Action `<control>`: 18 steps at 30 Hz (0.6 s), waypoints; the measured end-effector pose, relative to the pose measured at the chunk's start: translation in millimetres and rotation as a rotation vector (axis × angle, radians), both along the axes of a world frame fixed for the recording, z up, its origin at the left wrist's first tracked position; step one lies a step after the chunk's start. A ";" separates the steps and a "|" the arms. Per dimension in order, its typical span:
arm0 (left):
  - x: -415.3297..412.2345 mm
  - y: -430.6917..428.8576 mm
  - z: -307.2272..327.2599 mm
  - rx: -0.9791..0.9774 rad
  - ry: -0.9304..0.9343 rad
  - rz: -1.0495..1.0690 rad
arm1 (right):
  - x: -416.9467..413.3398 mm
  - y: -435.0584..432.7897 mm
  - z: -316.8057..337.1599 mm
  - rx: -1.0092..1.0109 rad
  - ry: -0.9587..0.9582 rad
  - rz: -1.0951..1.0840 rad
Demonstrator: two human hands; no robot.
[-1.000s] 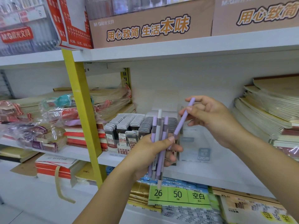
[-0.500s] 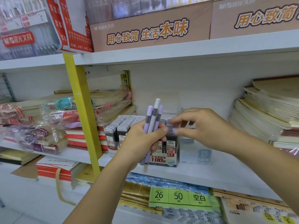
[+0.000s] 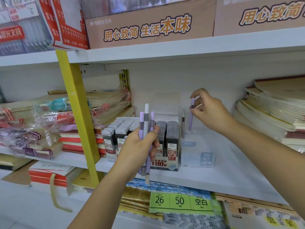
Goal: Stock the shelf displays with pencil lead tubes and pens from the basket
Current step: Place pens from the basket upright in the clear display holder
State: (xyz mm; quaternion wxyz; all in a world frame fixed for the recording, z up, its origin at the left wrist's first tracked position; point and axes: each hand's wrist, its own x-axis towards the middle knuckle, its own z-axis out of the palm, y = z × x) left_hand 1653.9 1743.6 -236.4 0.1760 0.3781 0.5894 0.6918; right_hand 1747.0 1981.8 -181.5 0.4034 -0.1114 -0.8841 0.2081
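Observation:
My left hand [image 3: 140, 147] grips a bunch of three pens [image 3: 146, 123], two lilac and one white, upright in front of the lead tube display [image 3: 171, 141]. That display is packed with rows of grey lead tubes. My right hand [image 3: 209, 109] pinches the top of a single lilac pen [image 3: 191, 116], which stands upright inside the clear acrylic pen box [image 3: 198, 156] right of the lead display. Another greyish pen [image 3: 183, 123] stands in that clear box at its left side.
Bagged notebook stacks [image 3: 41, 126] fill the shelf left of the yellow upright [image 3: 77, 113]. Kraft notebooks [image 3: 272, 113] are piled at the right. Brown display boxes [image 3: 148, 25] sit on the shelf above. Green-labelled paper pads [image 3: 179, 202] lie on the shelf below.
My right hand took one lilac pen from the bunch, moved right and lowered it upright into the clear box. My left hand's bunch went from several pens to three.

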 end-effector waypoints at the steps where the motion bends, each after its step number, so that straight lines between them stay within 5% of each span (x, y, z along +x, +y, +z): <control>1: -0.1 -0.9 -0.8 -0.002 0.016 -0.004 | -4.1 0.8 -2.6 0.011 -0.016 -0.007; 18: -3.0 -1.2 -9.3 -0.037 0.014 0.006 | -15.6 0.4 -12.9 0.042 -0.222 -0.089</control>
